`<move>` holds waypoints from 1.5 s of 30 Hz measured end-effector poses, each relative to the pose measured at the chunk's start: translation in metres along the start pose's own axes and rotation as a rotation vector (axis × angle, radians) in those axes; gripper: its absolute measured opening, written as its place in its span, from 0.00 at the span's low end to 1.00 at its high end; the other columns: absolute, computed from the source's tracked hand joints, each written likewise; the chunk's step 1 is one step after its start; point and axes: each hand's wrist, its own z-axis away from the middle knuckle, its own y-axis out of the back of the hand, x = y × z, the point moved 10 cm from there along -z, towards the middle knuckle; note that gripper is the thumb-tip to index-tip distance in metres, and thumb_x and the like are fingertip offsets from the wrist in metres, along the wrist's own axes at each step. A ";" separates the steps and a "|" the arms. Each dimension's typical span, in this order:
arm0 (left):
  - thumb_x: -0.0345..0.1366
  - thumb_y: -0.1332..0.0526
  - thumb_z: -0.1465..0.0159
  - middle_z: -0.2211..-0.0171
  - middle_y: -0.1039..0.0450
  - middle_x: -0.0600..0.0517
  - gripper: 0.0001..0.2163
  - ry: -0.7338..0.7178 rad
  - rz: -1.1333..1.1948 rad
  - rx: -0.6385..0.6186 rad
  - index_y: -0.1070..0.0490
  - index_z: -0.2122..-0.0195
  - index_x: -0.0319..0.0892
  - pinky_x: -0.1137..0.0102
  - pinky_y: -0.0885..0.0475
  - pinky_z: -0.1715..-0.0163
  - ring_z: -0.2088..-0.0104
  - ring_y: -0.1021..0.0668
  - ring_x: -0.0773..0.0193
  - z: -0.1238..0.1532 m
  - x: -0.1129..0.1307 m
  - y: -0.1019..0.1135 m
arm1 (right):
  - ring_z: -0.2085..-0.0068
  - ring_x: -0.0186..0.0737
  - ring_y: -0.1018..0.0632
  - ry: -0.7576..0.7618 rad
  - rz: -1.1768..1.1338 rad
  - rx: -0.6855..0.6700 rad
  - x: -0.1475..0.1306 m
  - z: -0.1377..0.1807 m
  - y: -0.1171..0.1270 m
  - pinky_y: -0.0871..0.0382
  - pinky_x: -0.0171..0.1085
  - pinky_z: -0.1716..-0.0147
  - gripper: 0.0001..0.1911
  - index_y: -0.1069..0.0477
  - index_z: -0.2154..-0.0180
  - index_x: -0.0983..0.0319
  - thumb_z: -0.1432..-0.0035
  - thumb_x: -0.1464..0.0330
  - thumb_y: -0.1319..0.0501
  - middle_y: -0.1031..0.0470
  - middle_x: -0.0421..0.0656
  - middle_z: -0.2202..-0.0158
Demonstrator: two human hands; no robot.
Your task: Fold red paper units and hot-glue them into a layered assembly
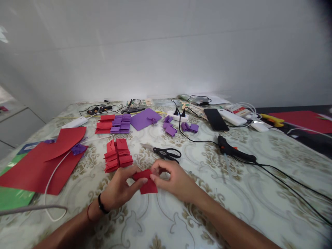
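A small piece of red paper point(149, 186) is held up between my two hands, just above the patterned tablecloth. My left hand point(121, 188), with a black band at the wrist, pinches its left side between thumb and fingers. The thumb and forefinger of my right hand point(175, 178) close on its upper right edge. Beyond my left hand lie stacks of folded red paper pieces point(126, 152). Black-handled scissors point(166, 153) rest past my right hand, blades pointing left.
Large red sheets point(38, 166) lie at left over a green packet point(19, 199). Farther back are folded purple pieces point(124, 123), a purple sheet point(142, 119), a white power strip point(181, 117) and a black phone point(215, 119). A black glue gun point(236, 152) with its cord lies right.
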 end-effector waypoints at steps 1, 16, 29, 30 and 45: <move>0.38 0.36 0.30 0.78 0.32 0.58 0.12 -0.004 -0.003 -0.029 0.29 0.71 0.41 0.74 0.38 0.74 0.77 0.32 0.69 0.000 0.000 -0.004 | 0.69 0.36 0.26 0.013 0.019 0.003 -0.002 0.000 -0.001 0.33 0.34 0.66 0.03 0.27 0.70 0.61 0.42 0.70 0.36 0.25 0.38 0.72; 0.35 0.37 0.33 0.70 0.20 0.53 0.06 0.052 0.035 -0.076 0.20 0.63 0.41 0.73 0.30 0.68 0.70 0.22 0.64 0.001 -0.005 -0.010 | 0.70 0.35 0.27 0.033 0.125 -0.074 0.001 0.001 -0.012 0.36 0.34 0.66 0.05 0.30 0.72 0.61 0.45 0.73 0.37 0.27 0.37 0.74; 0.34 0.39 0.34 0.74 0.25 0.55 0.07 0.059 0.040 -0.026 0.26 0.69 0.40 0.74 0.33 0.71 0.73 0.27 0.66 -0.002 0.000 -0.004 | 0.72 0.34 0.30 0.041 0.109 -0.030 -0.006 0.001 -0.004 0.38 0.32 0.70 0.06 0.34 0.75 0.60 0.52 0.75 0.39 0.29 0.35 0.76; 0.35 0.38 0.34 0.74 0.25 0.55 0.07 0.071 0.051 -0.030 0.26 0.69 0.40 0.74 0.33 0.70 0.73 0.27 0.66 -0.002 -0.001 -0.004 | 0.72 0.34 0.30 0.041 0.101 -0.033 -0.007 0.001 -0.003 0.38 0.32 0.70 0.05 0.34 0.75 0.60 0.52 0.75 0.39 0.29 0.35 0.76; 0.40 0.36 0.33 0.69 0.20 0.51 0.09 0.248 0.328 -0.116 0.21 0.63 0.40 0.72 0.28 0.67 0.68 0.21 0.61 -0.002 -0.022 -0.014 | 0.72 0.34 0.33 0.002 0.177 -0.024 -0.001 0.001 -0.004 0.42 0.34 0.71 0.10 0.37 0.75 0.60 0.43 0.69 0.39 0.34 0.35 0.77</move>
